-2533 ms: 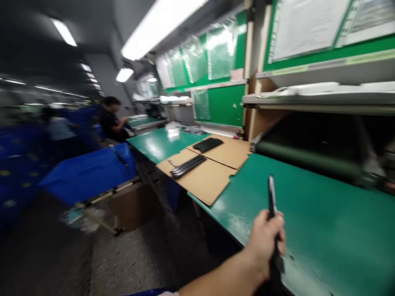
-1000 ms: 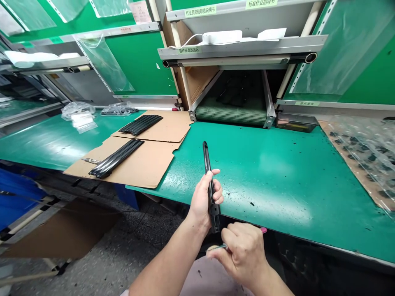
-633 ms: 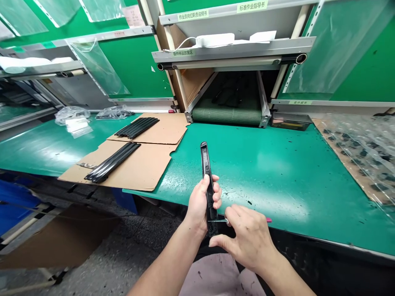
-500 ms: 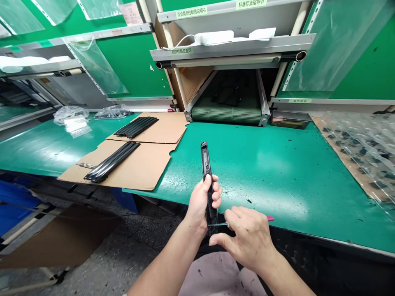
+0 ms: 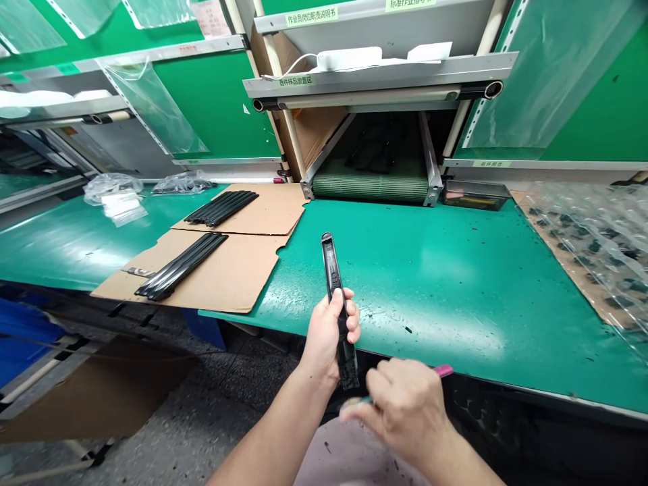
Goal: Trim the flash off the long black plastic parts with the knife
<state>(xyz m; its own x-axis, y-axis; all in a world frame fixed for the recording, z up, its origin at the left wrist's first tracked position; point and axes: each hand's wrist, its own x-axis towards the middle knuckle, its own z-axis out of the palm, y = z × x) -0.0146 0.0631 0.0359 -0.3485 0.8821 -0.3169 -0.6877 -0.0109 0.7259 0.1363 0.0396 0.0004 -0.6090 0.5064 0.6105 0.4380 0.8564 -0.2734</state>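
My left hand (image 5: pixel 331 331) is wrapped round a long black plastic shell (image 5: pixel 331 266), thumb on top. The shell is narrow and hollow, with moulded detail inside, and points away from me over the bench edge. Its near end sticks out below my palm. My right hand (image 5: pixel 405 398), slightly blurred, is closed on a pink-handled knife (image 5: pixel 444 370) just right of and below that near end. The handle's pink end shows past my knuckles; the thin blade is mostly hidden by the thumb and blur. The right hand is apart from the shell.
On cardboard sheets (image 5: pixel 243 283) at left lie two bundles of black plastic strips (image 5: pixel 182 265). A green conveyor belt (image 5: pixel 369 187) ends at the back. Beside it stands a dark tray (image 5: pixel 476 196). Clear blister trays (image 5: pixel 602 250) lie at right. Small black scraps dot the green bench (image 5: pixel 430 270).
My right hand has moved down with the knife, off the shell's near end. The shell's far end has tipped slightly left, still in my left hand.
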